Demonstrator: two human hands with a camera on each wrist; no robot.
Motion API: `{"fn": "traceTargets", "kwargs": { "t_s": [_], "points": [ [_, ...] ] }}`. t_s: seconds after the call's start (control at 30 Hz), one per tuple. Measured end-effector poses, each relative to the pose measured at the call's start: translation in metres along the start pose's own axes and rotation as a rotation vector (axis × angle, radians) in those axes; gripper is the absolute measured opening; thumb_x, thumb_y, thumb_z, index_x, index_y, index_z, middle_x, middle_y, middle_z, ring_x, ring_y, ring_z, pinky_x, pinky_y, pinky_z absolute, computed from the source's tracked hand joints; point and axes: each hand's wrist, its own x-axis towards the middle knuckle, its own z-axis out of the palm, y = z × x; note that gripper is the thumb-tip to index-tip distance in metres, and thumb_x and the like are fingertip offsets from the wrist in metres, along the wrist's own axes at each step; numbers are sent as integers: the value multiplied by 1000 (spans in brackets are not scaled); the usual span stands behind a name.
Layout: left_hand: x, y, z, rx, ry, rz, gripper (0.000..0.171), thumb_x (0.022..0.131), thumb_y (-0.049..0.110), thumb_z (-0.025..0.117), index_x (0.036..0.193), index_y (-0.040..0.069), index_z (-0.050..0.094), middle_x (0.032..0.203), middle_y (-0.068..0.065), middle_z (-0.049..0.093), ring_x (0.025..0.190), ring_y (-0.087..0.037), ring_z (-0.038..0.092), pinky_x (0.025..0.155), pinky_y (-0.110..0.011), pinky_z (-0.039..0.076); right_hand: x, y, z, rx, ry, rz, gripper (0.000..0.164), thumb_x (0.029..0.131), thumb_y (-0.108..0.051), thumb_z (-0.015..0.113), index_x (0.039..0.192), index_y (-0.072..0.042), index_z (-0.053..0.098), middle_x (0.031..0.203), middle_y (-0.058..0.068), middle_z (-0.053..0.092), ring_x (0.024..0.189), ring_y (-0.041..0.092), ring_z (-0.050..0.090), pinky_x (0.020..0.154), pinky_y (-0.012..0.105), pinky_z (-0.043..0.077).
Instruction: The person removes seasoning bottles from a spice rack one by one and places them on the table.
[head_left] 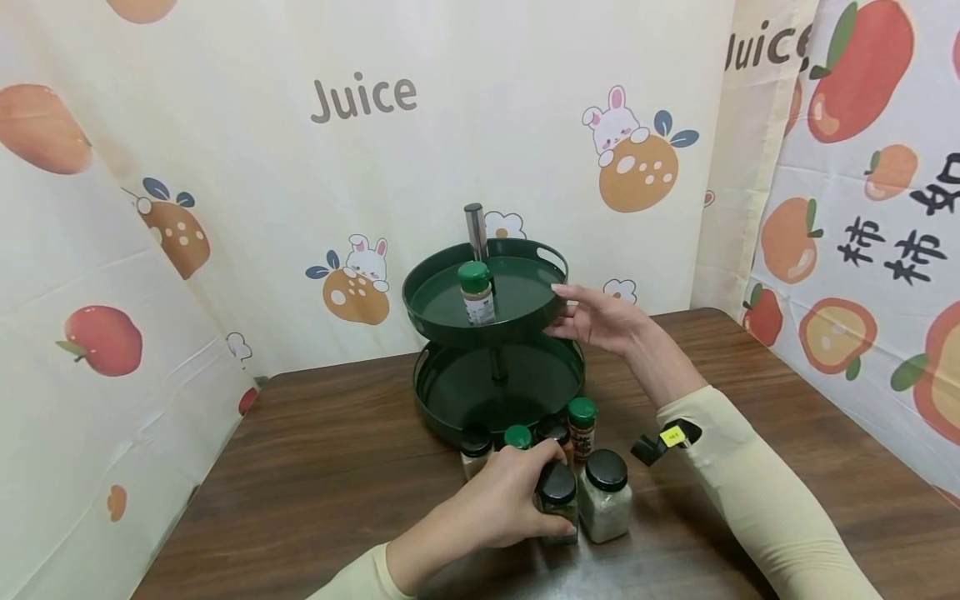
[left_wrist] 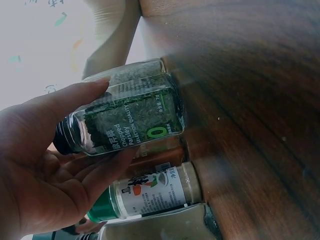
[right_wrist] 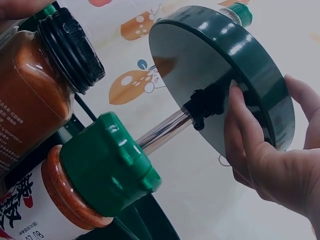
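Observation:
In the head view my left hand (head_left: 498, 498) grips a square glass jar with a black lid (head_left: 558, 485). The left wrist view shows its label, chopped parsley (left_wrist: 132, 117), with the thumb over one side and fingers beneath. My right hand (head_left: 606, 323) holds the rim of the upper tray (head_left: 525, 287) of a dark green two-tier rack, thumb above and fingers below. One green-capped bottle (head_left: 477, 293) stands on that tray. In the right wrist view the fingers (right_wrist: 245, 125) lie against the tray's underside, whose metal pole (right_wrist: 165, 131) shows.
The lower tray (head_left: 480, 392) sits on the wooden table (head_left: 337, 467). Several seasoning containers crowd before it, among them a pale-filled black-lidded jar (head_left: 605, 504), a green-capped bottle (head_left: 582, 427) and an orange-brown jar (right_wrist: 35, 85). A patterned curtain (head_left: 262, 167) hangs behind.

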Motion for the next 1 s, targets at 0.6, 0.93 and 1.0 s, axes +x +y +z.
{"fn": "traceTargets", "kwargs": {
  "t_s": [0.6, 0.93, 1.0],
  "points": [
    [0, 0, -1, 30, 4, 14, 53, 82, 34, 94, 120, 21, 59, 90, 21, 65, 78, 9, 60, 81, -25, 50, 5, 3, -1, 121, 67, -139, 37, 111, -25, 57, 144, -10, 47, 132, 13, 47, 102, 22, 63, 85, 37, 62],
    [0, 0, 1, 57, 12, 11, 54, 81, 36, 95, 119, 22, 59, 90, 22, 64, 80, 9, 60, 84, -30, 49, 4, 3, -2, 126, 13, -110, 21, 111, -16, 53, 131, -7, 54, 113, 13, 57, 97, 21, 63, 84, 38, 62],
    [0, 0, 1, 57, 15, 12, 54, 81, 36, 95, 119, 22, 59, 90, 22, 64, 80, 9, 60, 84, -29, 49, 4, 4, -1, 121, 10, -104, 25, 111, -16, 54, 134, -7, 52, 111, 11, 58, 96, 21, 63, 84, 38, 62]
  ]
}}
